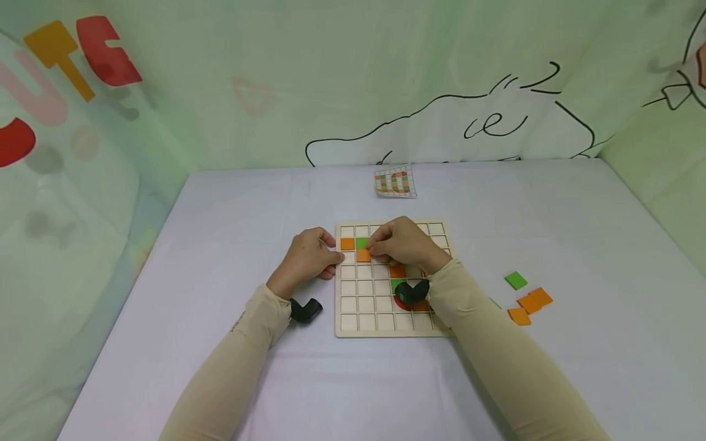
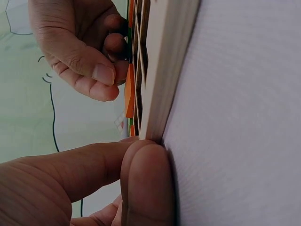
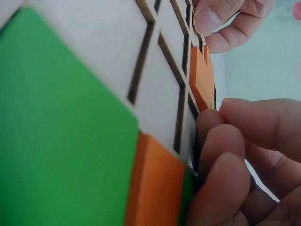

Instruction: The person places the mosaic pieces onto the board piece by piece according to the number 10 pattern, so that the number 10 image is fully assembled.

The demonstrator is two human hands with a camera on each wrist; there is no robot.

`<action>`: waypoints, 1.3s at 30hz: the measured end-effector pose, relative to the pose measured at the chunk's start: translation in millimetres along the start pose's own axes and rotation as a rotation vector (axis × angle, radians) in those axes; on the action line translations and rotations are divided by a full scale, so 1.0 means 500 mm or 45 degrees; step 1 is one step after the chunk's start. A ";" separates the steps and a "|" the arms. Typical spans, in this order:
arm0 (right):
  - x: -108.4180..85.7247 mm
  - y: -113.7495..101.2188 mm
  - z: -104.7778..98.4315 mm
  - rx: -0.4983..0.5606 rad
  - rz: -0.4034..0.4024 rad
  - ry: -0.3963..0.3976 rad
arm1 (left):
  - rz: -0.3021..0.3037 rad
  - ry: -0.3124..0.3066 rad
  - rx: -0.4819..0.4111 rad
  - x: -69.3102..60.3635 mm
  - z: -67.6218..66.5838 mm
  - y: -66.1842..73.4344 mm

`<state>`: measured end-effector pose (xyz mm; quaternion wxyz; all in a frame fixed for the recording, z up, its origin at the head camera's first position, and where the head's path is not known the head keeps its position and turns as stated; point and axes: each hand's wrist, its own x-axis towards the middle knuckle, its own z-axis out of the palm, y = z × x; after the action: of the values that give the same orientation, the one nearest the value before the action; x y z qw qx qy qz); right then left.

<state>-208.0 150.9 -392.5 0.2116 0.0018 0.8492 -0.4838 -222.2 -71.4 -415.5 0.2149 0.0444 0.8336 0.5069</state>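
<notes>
A square wooden grid board (image 1: 364, 326) lies on the table with several coloured tiles in its cells. At its left edge my left hand (image 1: 310, 254) holds the rim, thumb and fingers against the wood. My right hand (image 1: 405, 242) reaches over the upper middle of the board. Its fingertips meet beside an orange tile (image 1: 363, 255) and a green tile (image 1: 361, 243); whether a tile sits between them is hidden. Another orange tile (image 1: 347, 244) lies near the left rim. In the right wrist view, curled fingers (image 3: 223, 150) touch the board close to an orange tile (image 3: 201, 77).
Loose orange tiles (image 1: 529, 303) and a green tile (image 1: 516, 280) lie on the table to the right of the board. A small printed pattern card (image 1: 396, 181) is at the back edge. My right forearm (image 1: 491, 331) covers part of the board's right side.
</notes>
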 end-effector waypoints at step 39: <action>-0.276 0.234 -0.238 -0.292 0.306 0.348 | -0.010 -0.006 0.024 -0.001 0.000 0.000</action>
<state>-100.6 338.7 -386.2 0.1496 0.1444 0.9131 -0.3506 -221.6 -71.4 -415.2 0.2184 0.0442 0.8381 0.4979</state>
